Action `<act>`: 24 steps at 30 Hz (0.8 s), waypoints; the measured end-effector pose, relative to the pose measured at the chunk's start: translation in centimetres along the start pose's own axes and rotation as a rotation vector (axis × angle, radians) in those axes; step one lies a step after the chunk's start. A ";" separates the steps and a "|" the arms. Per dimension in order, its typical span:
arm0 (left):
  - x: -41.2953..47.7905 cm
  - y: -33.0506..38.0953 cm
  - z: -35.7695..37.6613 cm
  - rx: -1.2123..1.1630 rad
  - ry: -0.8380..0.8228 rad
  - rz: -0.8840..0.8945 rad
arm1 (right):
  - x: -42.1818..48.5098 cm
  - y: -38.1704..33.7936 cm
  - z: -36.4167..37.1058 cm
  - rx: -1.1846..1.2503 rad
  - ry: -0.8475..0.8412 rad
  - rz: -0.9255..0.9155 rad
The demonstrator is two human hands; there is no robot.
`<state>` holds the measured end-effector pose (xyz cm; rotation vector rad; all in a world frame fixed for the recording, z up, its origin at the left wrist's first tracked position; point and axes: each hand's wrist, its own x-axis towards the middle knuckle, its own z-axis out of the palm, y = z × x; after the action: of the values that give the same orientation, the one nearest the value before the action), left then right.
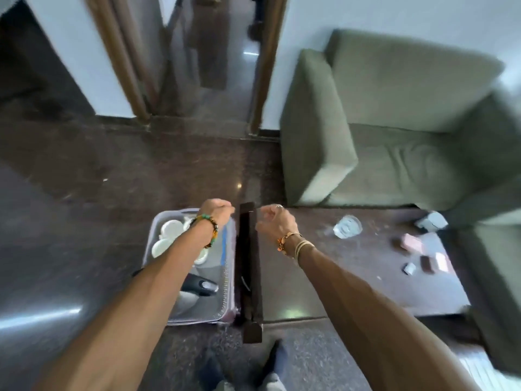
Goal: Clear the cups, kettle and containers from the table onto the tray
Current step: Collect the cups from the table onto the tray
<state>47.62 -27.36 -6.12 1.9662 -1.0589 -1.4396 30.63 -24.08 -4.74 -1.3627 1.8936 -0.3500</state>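
Observation:
A silver tray (197, 320) sits left of the dark low table (352, 292). On the tray are several white cups and saucers (170, 230) and a kettle with a black handle (201, 286), partly hidden by my left forearm. My left hand (217, 214) hovers over the tray's far right corner, fingers curled into a fist with nothing visible in it. My right hand (275, 222) hangs above the table's left edge, fingers loosely curled and empty. A clear glass (347, 227) stands on the table, right of my right hand. The whole view is blurred.
Small packets and boxes (413, 242) lie at the table's right end, with a grey object (431, 221) at its far corner. A green sofa (394, 136) stands behind the table. A raised dark table rim (249, 277) separates tray and tabletop. My feet (270, 365) are below.

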 end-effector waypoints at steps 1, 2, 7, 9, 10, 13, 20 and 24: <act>-0.8 1.3 1.5 0.008 -0.034 0.032 | -0.7 0.8 -1.8 -0.006 0.043 0.016; -1.4 2.3 2.8 0.021 -0.067 0.065 | -1.5 1.7 -3.5 -0.005 0.081 0.030; -6.2 6.8 10.6 0.089 -0.229 0.193 | -5.8 6.9 -12.0 0.021 0.308 0.104; -8.2 7.9 14.0 0.133 -0.284 0.232 | -7.8 9.5 -14.6 0.067 0.390 0.155; -9.1 8.2 15.5 0.156 -0.304 0.247 | -8.7 10.7 -15.5 0.094 0.425 0.178; -12.4 8.2 20.9 0.214 -0.366 0.279 | -12.2 15.7 -18.0 0.158 0.517 0.252; -21.0 5.8 32.4 0.260 -0.458 0.325 | -19.7 28.0 -21.5 0.205 0.577 0.347; -26.0 4.9 37.9 0.293 -0.506 0.329 | -24.0 34.3 -24.3 0.229 0.619 0.389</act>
<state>6.58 -6.82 -0.16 1.5264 -1.8095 -1.7047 -6.91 5.90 0.71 -0.7500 2.4659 -0.8300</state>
